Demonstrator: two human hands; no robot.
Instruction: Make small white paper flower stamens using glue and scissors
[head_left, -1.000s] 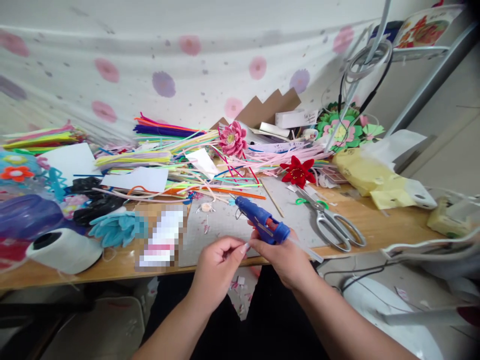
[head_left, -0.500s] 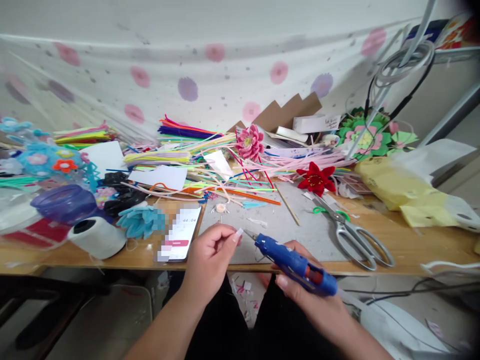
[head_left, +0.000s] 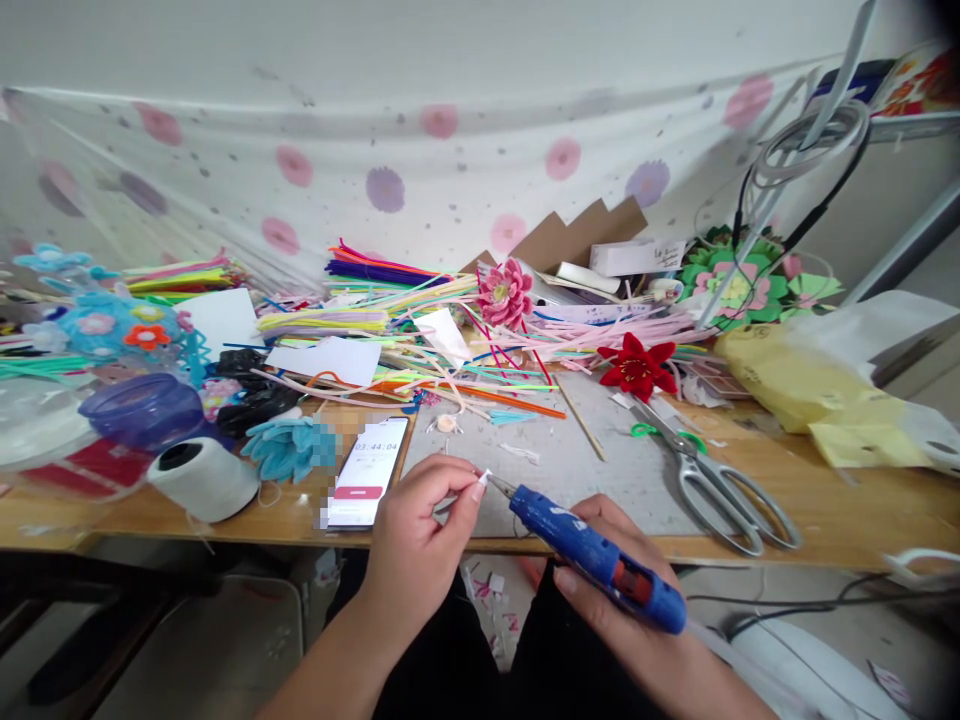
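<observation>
A blue hot glue gun [head_left: 592,550] lies in the grip of my right hand [head_left: 615,600], its metal nozzle aimed left. Between thumb and forefinger, my left hand [head_left: 431,520] pinches a small white piece [head_left: 486,478], too small to make out its kind. The nozzle tip is at the white piece; whether they touch I cannot tell. Below and behind both hands is a grey cutting mat [head_left: 544,500]. A small pale round piece [head_left: 447,424] and a white scrap [head_left: 519,453] rest on the mat.
Large scissors [head_left: 724,490] lie right of the mat, near a red flower [head_left: 637,367]. At left stand a phone [head_left: 367,470], a blue flower [head_left: 281,447] and a white thread spool [head_left: 204,480]. Bundles of pipe cleaners [head_left: 390,265] fill the back; a thin stick [head_left: 580,418] lies on the mat.
The glue gun's nozzle has come closer to the white piece, which has turned between my left fingers. The whole scene sits slightly lower and further right in view.
</observation>
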